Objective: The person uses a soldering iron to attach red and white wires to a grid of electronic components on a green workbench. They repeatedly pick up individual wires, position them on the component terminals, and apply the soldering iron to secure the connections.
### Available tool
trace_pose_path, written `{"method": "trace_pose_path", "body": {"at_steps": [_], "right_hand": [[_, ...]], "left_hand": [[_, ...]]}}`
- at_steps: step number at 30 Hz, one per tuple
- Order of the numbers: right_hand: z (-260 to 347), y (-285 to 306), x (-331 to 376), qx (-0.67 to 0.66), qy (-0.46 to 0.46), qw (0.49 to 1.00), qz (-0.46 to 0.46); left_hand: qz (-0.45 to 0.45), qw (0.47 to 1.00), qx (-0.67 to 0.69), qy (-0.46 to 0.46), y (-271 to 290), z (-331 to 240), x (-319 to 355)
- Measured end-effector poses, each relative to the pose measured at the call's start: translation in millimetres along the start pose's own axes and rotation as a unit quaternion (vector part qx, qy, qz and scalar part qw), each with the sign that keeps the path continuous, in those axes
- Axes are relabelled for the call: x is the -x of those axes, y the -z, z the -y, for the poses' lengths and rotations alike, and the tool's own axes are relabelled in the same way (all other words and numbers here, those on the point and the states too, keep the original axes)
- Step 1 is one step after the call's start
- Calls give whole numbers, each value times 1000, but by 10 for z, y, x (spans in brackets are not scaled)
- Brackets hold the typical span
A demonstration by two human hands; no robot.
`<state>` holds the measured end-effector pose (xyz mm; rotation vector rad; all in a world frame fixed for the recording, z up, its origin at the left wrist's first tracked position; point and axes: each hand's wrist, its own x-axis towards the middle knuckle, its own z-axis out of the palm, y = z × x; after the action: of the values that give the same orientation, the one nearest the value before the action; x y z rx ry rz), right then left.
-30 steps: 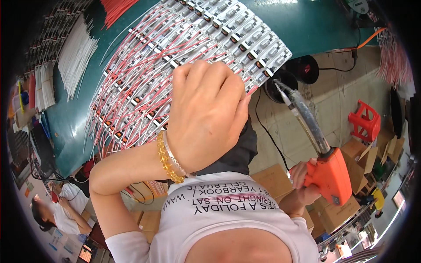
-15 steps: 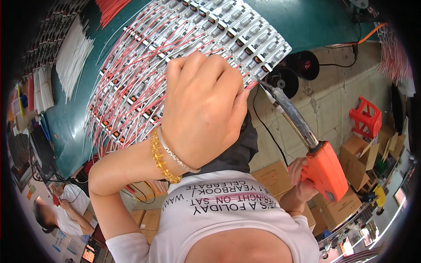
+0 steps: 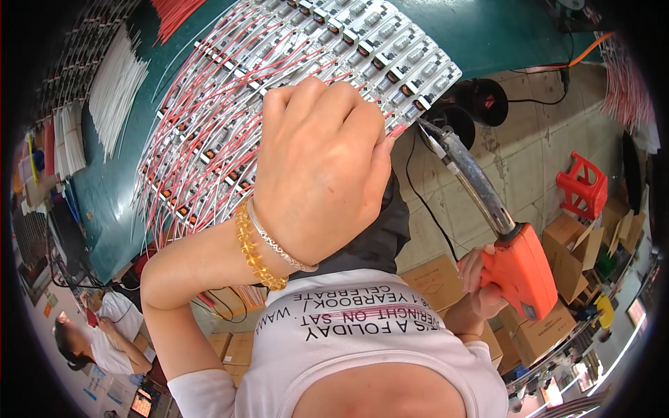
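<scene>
My left hand (image 3: 324,164), with two bracelets at its wrist, is closed in a pinch above the near edge of a panel of silvery circuit modules (image 3: 401,56). A short bit of red wire (image 3: 398,130) shows at its fingertips; the rest is hidden under the hand. To the right, my right hand (image 3: 481,282) is wrapped round the grip of an orange soldering gun (image 3: 526,272). The gun's thin tip (image 3: 426,125) points up and left, close to the panel's right corner. Many red and white wires (image 3: 202,139) fan out over the panel's left part.
The panel lies on a green table (image 3: 488,42). Bundles of white wires (image 3: 115,97) and red wires (image 3: 178,14) lie at the left. Black spools (image 3: 481,102) stand beyond the gun, with a red stool (image 3: 582,186) and cardboard boxes (image 3: 543,331) at the right. A co-worker (image 3: 104,334) sits at lower left.
The soldering gun has shifted slightly right, and its tip has drawn back a little from the panel's corner. My left hand has moved slightly left, still pinching.
</scene>
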<state>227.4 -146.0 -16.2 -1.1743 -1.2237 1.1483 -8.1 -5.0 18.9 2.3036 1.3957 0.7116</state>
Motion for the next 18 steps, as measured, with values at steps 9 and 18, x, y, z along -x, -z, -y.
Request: {"method": "trace_pose_path", "body": {"at_steps": [9, 18], "right_hand": [[-27, -11, -84, -32, 13, 999, 2], [-40, -131, -260, -97, 20, 995, -30]], "left_hand": [[47, 999, -23, -3, 236, -4, 36], [15, 992, -64, 106, 1141, 1540, -564]]}}
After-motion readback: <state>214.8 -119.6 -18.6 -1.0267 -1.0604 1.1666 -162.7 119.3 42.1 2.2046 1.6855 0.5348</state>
